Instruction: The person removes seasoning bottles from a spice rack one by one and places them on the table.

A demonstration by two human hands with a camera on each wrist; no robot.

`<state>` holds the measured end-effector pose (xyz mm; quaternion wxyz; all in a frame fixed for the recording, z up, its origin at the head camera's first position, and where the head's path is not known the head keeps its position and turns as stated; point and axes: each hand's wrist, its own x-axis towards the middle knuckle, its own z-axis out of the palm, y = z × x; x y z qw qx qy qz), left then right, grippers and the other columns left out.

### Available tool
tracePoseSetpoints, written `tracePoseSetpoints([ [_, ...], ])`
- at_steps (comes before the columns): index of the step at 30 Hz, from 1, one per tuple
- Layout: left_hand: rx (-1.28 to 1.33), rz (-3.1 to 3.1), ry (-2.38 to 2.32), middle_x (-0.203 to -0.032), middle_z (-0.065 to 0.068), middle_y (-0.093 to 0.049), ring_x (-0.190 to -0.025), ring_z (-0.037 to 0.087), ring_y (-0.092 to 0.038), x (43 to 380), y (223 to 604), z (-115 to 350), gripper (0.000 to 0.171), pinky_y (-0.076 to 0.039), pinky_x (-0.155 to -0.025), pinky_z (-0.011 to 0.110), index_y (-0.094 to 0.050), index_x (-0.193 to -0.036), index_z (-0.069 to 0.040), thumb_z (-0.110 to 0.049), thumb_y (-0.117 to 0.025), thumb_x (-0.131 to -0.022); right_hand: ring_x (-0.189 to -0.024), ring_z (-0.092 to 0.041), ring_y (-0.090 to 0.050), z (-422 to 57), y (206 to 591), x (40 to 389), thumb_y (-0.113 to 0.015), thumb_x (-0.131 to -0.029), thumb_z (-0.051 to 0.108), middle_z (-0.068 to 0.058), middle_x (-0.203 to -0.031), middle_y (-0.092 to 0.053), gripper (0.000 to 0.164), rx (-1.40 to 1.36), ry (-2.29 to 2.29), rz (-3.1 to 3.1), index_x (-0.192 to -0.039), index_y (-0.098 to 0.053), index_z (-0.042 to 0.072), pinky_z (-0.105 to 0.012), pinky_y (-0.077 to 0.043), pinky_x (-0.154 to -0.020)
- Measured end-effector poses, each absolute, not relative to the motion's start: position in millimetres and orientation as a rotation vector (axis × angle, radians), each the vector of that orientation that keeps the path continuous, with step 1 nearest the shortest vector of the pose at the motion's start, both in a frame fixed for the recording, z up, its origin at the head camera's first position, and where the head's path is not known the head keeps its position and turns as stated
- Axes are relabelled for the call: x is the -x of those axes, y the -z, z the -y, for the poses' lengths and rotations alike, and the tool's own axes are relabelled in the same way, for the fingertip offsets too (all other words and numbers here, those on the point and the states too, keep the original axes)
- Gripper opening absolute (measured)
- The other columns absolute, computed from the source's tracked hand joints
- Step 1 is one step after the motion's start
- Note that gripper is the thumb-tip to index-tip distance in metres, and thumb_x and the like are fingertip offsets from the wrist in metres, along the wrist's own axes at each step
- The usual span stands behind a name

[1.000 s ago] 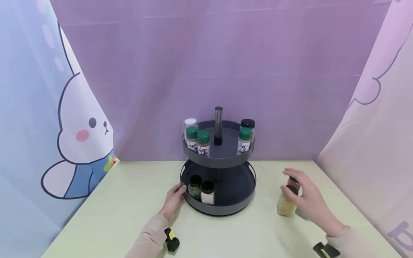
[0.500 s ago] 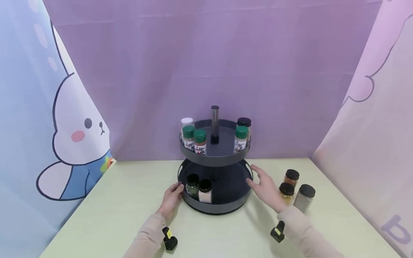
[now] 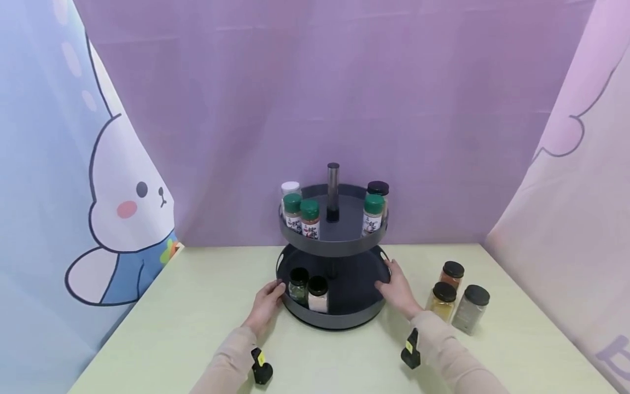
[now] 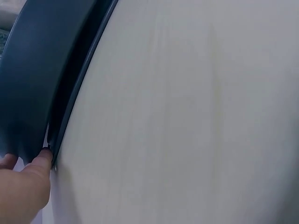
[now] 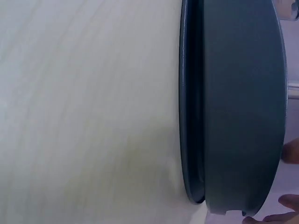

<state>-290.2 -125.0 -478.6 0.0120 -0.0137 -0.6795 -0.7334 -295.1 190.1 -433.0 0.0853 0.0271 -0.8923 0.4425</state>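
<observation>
A dark grey two-tier spice rack with a central post stands on the table. My left hand grips the left side of its lower tray; in the left wrist view, fingers pinch the tray wall. My right hand holds the opposite side, thumb over the rim and fingers by the handle slot. Part of this hand shows at the edge of the right wrist view. In the lower tray are a jar of green herbs and a jar of whitish contents, both black-capped.
The upper tray bears green-capped shakers, a white-capped jar and a black-capped jar. Right of the rack stand three black-capped jars: reddish, yellow and grey. A purple curtain hangs behind.
My right hand has left the jars on the right and moved left to the lower tray's right rim. My left hand stays on the left rim. The jars keep their places.
</observation>
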Motion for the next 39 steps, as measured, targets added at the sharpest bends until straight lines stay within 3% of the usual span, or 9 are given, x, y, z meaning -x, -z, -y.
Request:
tracePoseSetpoints([
  [3, 0.086, 2.12, 2.268, -0.136, 0.037, -0.034, -0.124, 0.041, -0.037, 289.1, 476.7, 124.6, 0.059, -0.036, -0.106, 0.051, -0.031, -0.135, 0.016, -0.025, -0.049, -0.096, -0.132, -0.047, -0.016, -193.0, 435.2, 297.1, -0.054, -0.076, -0.001, -0.038, -0.146, -0.015, 0.075, -0.053, -1.387, 2.646, -0.14, -0.017, -0.014, -0.057, -0.017, -0.112],
  [9, -0.065, 2.126, 2.258, -0.135, 0.035, -0.039, -0.122, 0.041, -0.039, 292.3, 478.6, 120.5, 0.051, -0.034, -0.106, 0.053, -0.034, -0.134, 0.014, -0.017, -0.048, -0.096, -0.132, -0.047, -0.016, -197.3, 440.0, 296.4, -0.051, -0.075, -0.004, -0.038, -0.146, -0.013, 0.08, 0.027, -1.635, 2.616, -0.142, -0.008, -0.014, -0.055, -0.016, -0.113],
  [18, -0.155, 2.127, 2.225, -0.131, 0.035, -0.043, -0.119, 0.041, -0.042, 293.1, 476.7, 117.4, 0.049, -0.037, -0.104, 0.053, -0.037, -0.131, 0.016, -0.016, -0.048, -0.096, -0.134, -0.044, -0.009, -202.1, 445.0, 293.1, -0.051, -0.078, -0.001, -0.036, -0.148, -0.011, 0.078, 0.127, -1.743, 2.636, -0.143, -0.007, -0.012, -0.054, -0.009, -0.114],
  [25, -0.161, 2.133, 2.204, -0.13, 0.033, -0.045, -0.12, 0.04, -0.043, 287.1, 471.3, 121.9, 0.046, -0.037, -0.105, 0.051, -0.04, -0.131, 0.014, -0.015, -0.048, -0.096, -0.131, -0.047, -0.02, -201.8, 446.3, 290.0, -0.052, -0.079, 0.001, -0.039, -0.142, -0.024, 0.076, 0.124, -1.792, 2.601, -0.142, -0.012, -0.012, -0.056, -0.015, -0.112],
  [32, -0.083, 2.205, 2.028, -0.134, 0.035, -0.042, -0.121, 0.043, -0.041, 271.0, 455.6, 123.7, 0.047, -0.037, -0.103, 0.055, -0.039, -0.133, 0.011, -0.015, -0.049, -0.096, -0.129, -0.045, -0.024, -205.7, 448.6, 288.1, -0.052, -0.082, -0.002, -0.038, -0.144, -0.02, 0.072, 0.062, -1.968, 2.519, -0.142, -0.013, -0.011, -0.055, -0.023, -0.11],
  [34, -0.043, 2.217, 1.967, -0.135, 0.033, -0.042, -0.123, 0.042, -0.039, 267.0, 450.0, 123.1, 0.046, -0.036, -0.105, 0.054, -0.041, -0.132, 0.01, -0.015, -0.05, -0.095, -0.123, -0.04, -0.035, -206.2, 448.2, 287.0, -0.052, -0.083, -0.002, -0.037, -0.144, -0.022, 0.072, 0.073, -2.01, 2.504, -0.143, -0.013, -0.011, -0.049, -0.036, -0.104],
  [36, 0.019, 2.229, 1.929, -0.136, 0.03, -0.043, -0.126, 0.039, -0.037, 263.9, 444.4, 122.6, 0.044, -0.034, -0.107, 0.051, -0.044, -0.132, 0.008, -0.014, -0.052, -0.094, -0.106, -0.03, -0.048, -206.0, 447.8, 286.5, -0.052, -0.083, -0.003, -0.035, -0.143, -0.024, 0.072, 0.081, -2.055, 2.479, -0.143, -0.013, -0.01, -0.034, -0.047, -0.088],
  [39, 0.154, 2.264, 1.88, -0.137, 0.025, -0.045, -0.127, 0.036, -0.037, 261.1, 436.8, 122.1, 0.044, -0.033, -0.108, 0.05, -0.046, -0.132, 0.004, -0.015, -0.055, -0.093, -0.084, -0.014, -0.047, -205.8, 447.8, 286.5, -0.051, -0.083, -0.004, -0.032, -0.143, -0.027, 0.072, 0.082, -2.114, 2.435, -0.144, -0.013, -0.009, -0.017, -0.042, -0.063],
])
